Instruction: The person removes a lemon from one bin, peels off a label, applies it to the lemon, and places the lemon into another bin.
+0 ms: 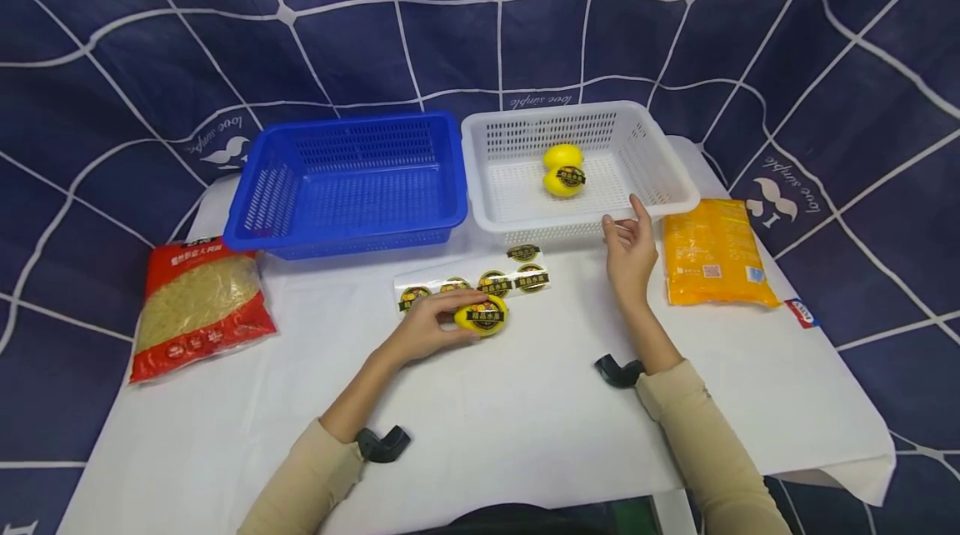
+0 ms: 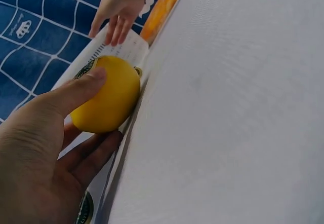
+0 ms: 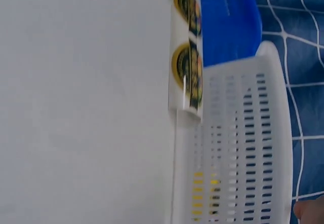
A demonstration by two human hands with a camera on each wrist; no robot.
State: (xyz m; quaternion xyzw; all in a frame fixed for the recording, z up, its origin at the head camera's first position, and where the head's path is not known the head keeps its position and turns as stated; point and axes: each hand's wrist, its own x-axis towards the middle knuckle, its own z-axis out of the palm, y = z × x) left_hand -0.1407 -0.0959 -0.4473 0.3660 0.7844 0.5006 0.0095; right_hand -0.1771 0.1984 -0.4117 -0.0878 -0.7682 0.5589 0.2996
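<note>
A yellow lemon [image 1: 482,316] with a black-and-gold label on it is held between the thumb and fingers of my left hand [image 1: 431,325], just in front of the sticker sheet [image 1: 442,274]. In the left wrist view the thumb lies over the lemon [image 2: 112,95] and the fingers pass beneath it. My right hand [image 1: 632,256] is at the front right of the white basket [image 1: 510,226], fingers spread and holding nothing. Two more lemons lie inside that basket; the nearer lemon [image 1: 558,186] carries a label, and none shows on the farther lemon [image 1: 562,155].
Left of the white basket stands a blue basket [image 1: 345,239]. A red bag [image 1: 198,302] with pale contents lies at the table's left, an orange packet [image 1: 712,252] at the right. Dark patterned cloth [image 1: 450,43] hangs behind the white-covered table [image 1: 525,427].
</note>
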